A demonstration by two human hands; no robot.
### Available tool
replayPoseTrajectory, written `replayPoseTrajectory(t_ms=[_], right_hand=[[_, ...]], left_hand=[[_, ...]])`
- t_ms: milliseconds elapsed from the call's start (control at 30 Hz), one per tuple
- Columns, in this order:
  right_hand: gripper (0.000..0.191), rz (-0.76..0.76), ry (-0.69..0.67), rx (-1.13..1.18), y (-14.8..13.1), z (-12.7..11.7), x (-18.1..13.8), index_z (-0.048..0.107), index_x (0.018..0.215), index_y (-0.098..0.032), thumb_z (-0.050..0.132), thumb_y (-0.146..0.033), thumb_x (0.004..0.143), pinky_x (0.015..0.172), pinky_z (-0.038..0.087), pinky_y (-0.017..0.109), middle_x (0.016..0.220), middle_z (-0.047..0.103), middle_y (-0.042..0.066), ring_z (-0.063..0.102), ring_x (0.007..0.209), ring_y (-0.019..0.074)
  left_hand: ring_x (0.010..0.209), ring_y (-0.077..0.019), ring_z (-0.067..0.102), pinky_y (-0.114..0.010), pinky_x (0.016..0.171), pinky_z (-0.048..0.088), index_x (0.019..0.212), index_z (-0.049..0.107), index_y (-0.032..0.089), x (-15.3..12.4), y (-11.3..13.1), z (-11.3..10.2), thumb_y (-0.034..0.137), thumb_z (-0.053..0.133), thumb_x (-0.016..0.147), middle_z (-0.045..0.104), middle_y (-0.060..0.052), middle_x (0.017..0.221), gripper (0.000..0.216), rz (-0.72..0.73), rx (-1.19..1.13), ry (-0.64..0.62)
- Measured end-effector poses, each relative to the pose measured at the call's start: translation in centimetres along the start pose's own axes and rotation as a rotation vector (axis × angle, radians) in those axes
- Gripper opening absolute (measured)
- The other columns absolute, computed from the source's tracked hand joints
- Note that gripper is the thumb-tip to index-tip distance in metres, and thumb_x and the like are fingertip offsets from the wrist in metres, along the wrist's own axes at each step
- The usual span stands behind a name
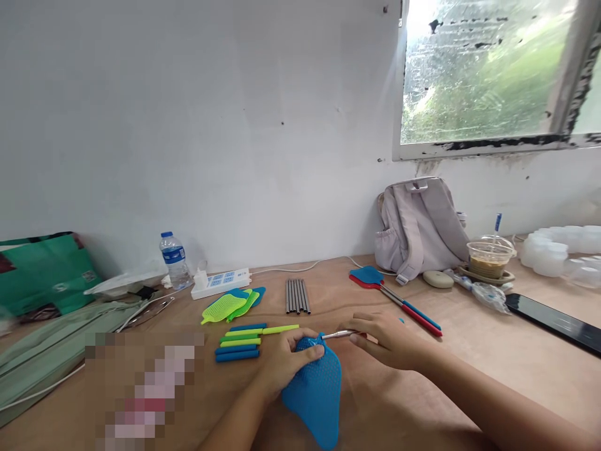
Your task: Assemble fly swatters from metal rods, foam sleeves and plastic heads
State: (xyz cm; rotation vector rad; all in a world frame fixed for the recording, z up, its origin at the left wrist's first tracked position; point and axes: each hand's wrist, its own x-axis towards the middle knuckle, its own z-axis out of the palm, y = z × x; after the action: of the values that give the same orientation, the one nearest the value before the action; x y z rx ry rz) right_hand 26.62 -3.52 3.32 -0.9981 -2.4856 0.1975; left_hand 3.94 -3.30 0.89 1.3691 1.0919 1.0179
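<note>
A blue perforated fly swatter head (323, 391) hangs from my left hand (286, 360), which pinches it near its neck with the thumb on top. My right hand (380, 338) is closed around a thin metal rod (339, 334). The rod's silver tip meets the neck of the blue head; how deep it sits I cannot tell. A bit of blue shows behind my right hand. Beside my left hand lie several blue and green handle sleeves (239, 343). Farther back are loose yellow-green and blue swatter heads (225, 307) and a row of metal rods (297, 297).
Two complete fly swatters (413, 313), blue and red, lie to the right. Behind stand a power strip (223, 283), a water bottle (176, 260) and a grey backpack (422, 228). A drink cup (491, 257), a phone (554, 322) and white containers (549, 257) occupy the far right.
</note>
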Motion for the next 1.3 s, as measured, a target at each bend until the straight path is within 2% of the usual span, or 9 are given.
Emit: replayPoseTrajectory(t_ms=[133,267,533,700,1100,1300], right_hand=[[0.027,0.019,0.036,-0.013,0.5,0.0,-0.7,0.055,0.109,-0.025,0.04,-0.032,0.088,0.061,0.036,0.023,0.085,0.066,0.003,0.058,0.071,0.0145],[0.026,0.012,0.088,-0.02,0.6,-0.3,-0.8,0.056,0.106,-0.024,0.038,-0.032,0.089,0.061,0.036,0.024,0.087,0.066,0.003,0.058,0.071,0.0146],[0.024,-0.119,0.094,-0.119,0.8,-0.7,-0.7,0.058,0.1,-0.023,0.037,-0.028,0.089,0.063,0.035,0.024,0.079,0.065,0.004,0.056,0.072,0.0147],[0.026,-0.11,0.086,-0.176,0.8,-0.6,-0.6,0.056,0.103,-0.023,0.033,-0.026,0.09,0.061,0.033,0.025,0.078,0.063,0.003,0.055,0.071,0.0147],[0.028,-0.126,0.057,-0.169,0.6,-0.7,-0.6,0.055,0.107,-0.024,0.032,-0.027,0.091,0.062,0.035,0.025,0.08,0.064,0.004,0.056,0.073,0.0149],[0.027,-0.159,0.092,-0.181,0.8,-0.7,-0.7,0.058,0.101,-0.024,0.034,-0.028,0.09,0.06,0.033,0.025,0.075,0.063,0.003,0.055,0.069,0.0139]], left_hand=[[0.078,-0.0184,0.058,-0.026,0.07,0.043,0.076,0.069,0.02,-0.1,0.1,0.0,0.033,0.076,0.05,0.067,-0.004,0.081,0.03,0.043,0.092,0.022],[0.082,-0.0209,0.059,-0.029,0.073,0.044,0.076,0.07,0.02,0.1,-0.3,-0.2,0.029,0.077,0.05,0.068,-0.007,0.084,0.028,0.054,0.083,0.056],[0.078,-0.0213,0.06,-0.028,0.069,0.046,0.076,0.071,0.022,0.6,-0.8,-0.8,0.027,0.075,0.053,0.068,-0.007,0.082,0.024,0.118,0.082,-0.04],[0.077,-0.02,0.059,-0.027,0.07,0.045,0.075,0.071,0.021,0.7,-0.8,-1.1,0.028,0.076,0.051,0.068,-0.006,0.081,0.025,0.12,0.094,-0.023],[0.078,-0.0199,0.058,-0.026,0.071,0.043,0.076,0.072,0.024,0.5,-0.3,-1.6,0.034,0.071,0.057,0.068,-0.004,0.081,0.021,0.166,0.333,-0.056],[0.077,-0.0209,0.06,-0.028,0.073,0.044,0.07,0.072,0.025,0.0,0.9,-1.1,0.03,0.071,0.056,0.069,-0.004,0.076,0.015,0.279,0.312,-0.094]])
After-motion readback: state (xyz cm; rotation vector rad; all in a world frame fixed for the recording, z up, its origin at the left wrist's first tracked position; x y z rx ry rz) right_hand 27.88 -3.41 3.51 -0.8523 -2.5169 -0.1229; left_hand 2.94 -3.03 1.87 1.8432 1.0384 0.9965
